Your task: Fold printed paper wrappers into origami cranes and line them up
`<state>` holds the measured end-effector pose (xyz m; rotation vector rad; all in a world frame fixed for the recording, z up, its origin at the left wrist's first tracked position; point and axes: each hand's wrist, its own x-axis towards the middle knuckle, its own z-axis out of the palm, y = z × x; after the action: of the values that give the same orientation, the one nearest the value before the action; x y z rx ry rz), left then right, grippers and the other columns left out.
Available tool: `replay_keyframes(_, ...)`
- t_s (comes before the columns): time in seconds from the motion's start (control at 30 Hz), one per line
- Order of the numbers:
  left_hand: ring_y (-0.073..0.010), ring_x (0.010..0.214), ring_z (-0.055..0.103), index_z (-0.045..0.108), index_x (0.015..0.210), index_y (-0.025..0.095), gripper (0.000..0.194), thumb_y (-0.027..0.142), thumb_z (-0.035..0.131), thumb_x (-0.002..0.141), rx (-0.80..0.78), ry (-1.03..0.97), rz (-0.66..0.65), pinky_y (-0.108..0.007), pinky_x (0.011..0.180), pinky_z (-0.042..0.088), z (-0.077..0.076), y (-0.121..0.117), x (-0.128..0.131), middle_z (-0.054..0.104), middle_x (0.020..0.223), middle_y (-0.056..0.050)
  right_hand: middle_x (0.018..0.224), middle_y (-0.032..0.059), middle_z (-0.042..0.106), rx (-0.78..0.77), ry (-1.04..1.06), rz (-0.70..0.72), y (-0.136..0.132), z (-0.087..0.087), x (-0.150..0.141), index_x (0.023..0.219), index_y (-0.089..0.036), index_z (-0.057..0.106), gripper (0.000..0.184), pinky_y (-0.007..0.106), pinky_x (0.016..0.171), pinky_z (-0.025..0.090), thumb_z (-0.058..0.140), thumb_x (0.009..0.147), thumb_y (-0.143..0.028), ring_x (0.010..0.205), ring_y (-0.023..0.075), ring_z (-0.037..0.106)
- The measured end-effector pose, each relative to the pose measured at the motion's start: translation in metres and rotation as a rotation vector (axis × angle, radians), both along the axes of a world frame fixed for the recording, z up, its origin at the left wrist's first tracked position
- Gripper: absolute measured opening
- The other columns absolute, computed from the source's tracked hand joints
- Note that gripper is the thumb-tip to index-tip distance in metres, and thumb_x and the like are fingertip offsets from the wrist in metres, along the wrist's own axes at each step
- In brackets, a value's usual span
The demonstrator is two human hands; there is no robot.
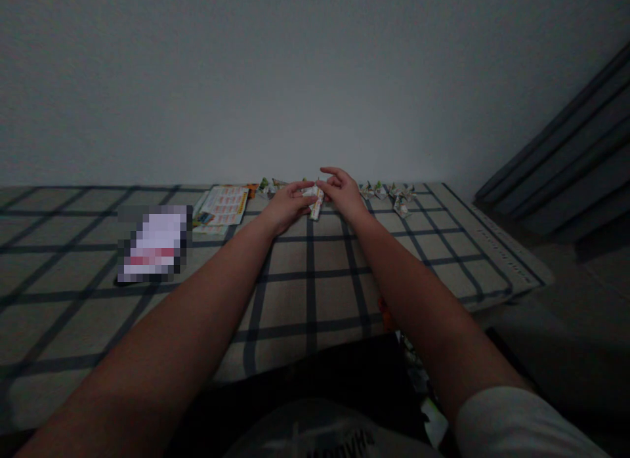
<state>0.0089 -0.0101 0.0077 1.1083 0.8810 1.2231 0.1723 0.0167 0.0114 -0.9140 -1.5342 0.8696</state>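
Between my two hands is a narrow folded strip of printed paper, white with coloured marks, its lower end hanging over the checked cloth. My left hand pinches it from the left, fingers closed on its upper part. From the right, my right hand grips the top of the same strip between thumb and fingers, with the index finger stretched out above. Small folded paper pieces lie just right of my right hand, and another folded piece lies behind my left hand.
A stack of printed sheets lies left of my hands. Nearer on the left is a phone-like slab with a blurred bright screen. The checked tablecloth runs to a pale wall. A dark curtain hangs at the right.
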Motion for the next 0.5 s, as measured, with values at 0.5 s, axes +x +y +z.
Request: replay_keyframes(0.5, -0.0149, 0.079, 0.067, 0.069, 0.099, 0.014, 0.037, 0.02, 0.083, 0.066, 0.093, -0.021, 0.074, -0.032, 0.082, 0.052, -0.006, 0.008, -0.003, 0.073, 0.095, -0.007, 0.068, -0.0023, 0.062, -0.118, -0.064, 0.082, -0.001, 0.001, 0.0, 0.08, -0.018, 0.065, 0.02, 0.021, 0.056, 0.044, 0.071, 0.086, -0.036, 0.057, 0.0091, 0.053)
